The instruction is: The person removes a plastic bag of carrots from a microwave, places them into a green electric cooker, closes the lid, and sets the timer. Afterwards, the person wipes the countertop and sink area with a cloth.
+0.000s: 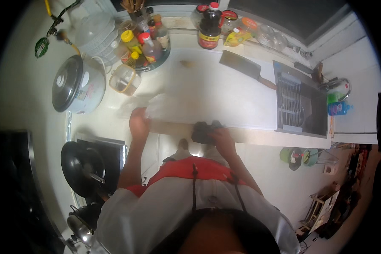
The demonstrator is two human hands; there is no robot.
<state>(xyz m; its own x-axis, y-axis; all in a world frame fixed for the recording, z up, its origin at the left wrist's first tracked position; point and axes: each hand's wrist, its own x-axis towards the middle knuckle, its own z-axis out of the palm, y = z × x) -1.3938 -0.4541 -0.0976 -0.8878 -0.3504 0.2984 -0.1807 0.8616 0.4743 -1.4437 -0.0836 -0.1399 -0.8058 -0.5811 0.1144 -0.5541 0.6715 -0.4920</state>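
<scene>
My left hand (139, 123) is at the counter's front edge, its fingers closed on a thin clear plastic bag (155, 103). Motion blur softens the bag's outline. My right hand (224, 142) grips a dark, crumpled bundle (203, 132) just in front of the counter edge; its material cannot be made out. Beyond both hands lies a large white cutting board (241, 104). A small brownish piece of food (187, 64) rests near its far side. A cleaver (241, 65) lies towards the board's right, its wooden handle reaching the sink.
At right is a sink (314, 108) with a wire drain rack (289, 104). Sauce bottles (150, 47) crowd a tray at back left, beside a plastic container (125, 80) and a rice cooker (79, 84). A soy sauce bottle (209, 28) stands behind the board. A wok (79, 168) sits left.
</scene>
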